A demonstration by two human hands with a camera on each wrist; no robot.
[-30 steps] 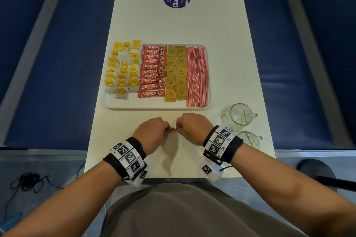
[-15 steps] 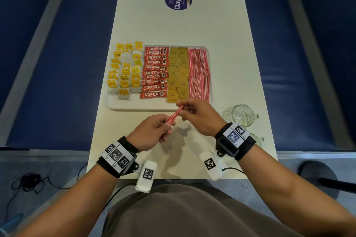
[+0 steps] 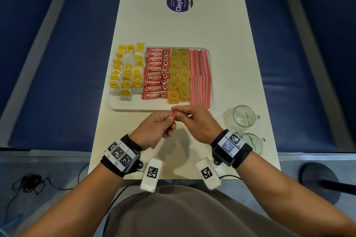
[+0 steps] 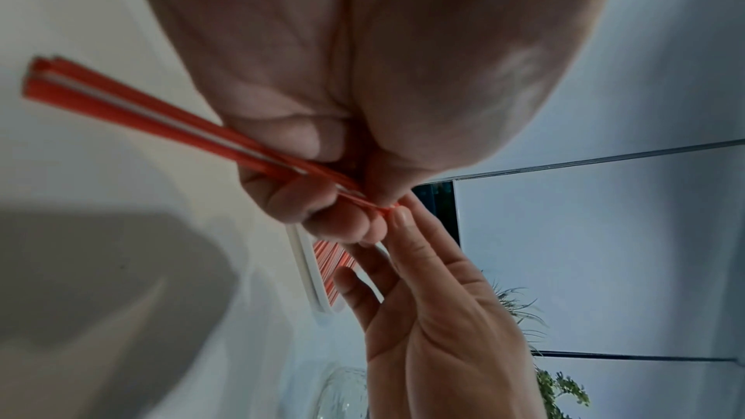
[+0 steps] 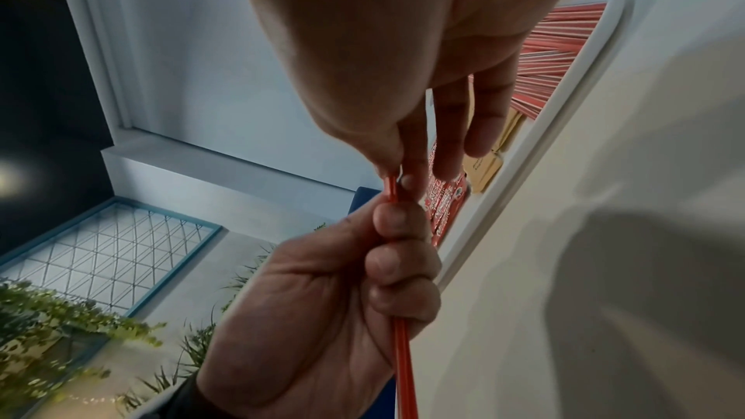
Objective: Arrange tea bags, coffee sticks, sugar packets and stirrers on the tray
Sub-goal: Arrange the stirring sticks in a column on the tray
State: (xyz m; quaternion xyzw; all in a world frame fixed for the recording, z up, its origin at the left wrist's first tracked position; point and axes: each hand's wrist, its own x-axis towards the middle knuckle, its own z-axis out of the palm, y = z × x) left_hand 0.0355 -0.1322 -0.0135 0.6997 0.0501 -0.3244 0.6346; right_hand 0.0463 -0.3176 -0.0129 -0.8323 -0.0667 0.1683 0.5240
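A white tray [image 3: 134, 107] holds yellow tea bags [image 3: 127, 71], red coffee sticks [image 3: 156, 73], brown sugar packets [image 3: 179, 75] and rows of red-and-white stirrers [image 3: 199, 77]. Just in front of the tray, above the table, my left hand [image 3: 154, 131] grips a small bundle of red stirrers [image 3: 174, 115] in its curled fingers. My right hand [image 3: 194, 121] pinches the bundle's far tip between thumb and forefinger. In the left wrist view the stirrers [image 4: 133, 110] run out past the palm. The right wrist view shows the pinch on the stirrers [image 5: 393, 190] beside the tray rim [image 5: 536, 152].
Two clear glass mugs [image 3: 240, 117] [image 3: 254, 142] stand on the table to the right of my right hand. A round purple sticker [image 3: 179, 2] lies farther up the cream table. Blue benches run along both sides.
Both hands lifted from the table near its front and moved toward the tray's near edge. The stirrer bundle turned from lying level between the fists to pointing at the tray.
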